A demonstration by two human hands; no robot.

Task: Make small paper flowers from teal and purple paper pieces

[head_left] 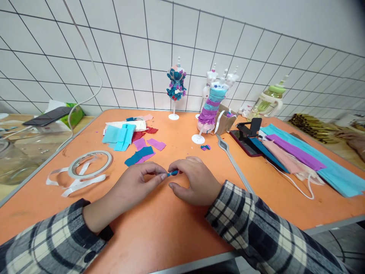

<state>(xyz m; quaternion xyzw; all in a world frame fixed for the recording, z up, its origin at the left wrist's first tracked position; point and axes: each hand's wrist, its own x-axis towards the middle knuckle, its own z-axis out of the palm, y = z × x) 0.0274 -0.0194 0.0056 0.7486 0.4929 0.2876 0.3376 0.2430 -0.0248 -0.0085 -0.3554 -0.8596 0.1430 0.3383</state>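
Both my hands meet low over the orange table, around a small twisted piece of dark blue paper. My left hand pinches its left end between thumb and fingertips. At its right end, the curled fingers of my right hand close on the piece, with the thumb held lower and apart. Just beyond my left hand lie teal paper strips and purple paper pieces. A roll of white tape rests to the left, beside loose tape strips. Small blue-purple paper flowers lie past my right hand.
Mini dress forms stand at the back, one with a flowered teal dress, one in blue and purple paper. Light blue sheets lie back left. On the right are a phone, long paper sheets and a bottle.
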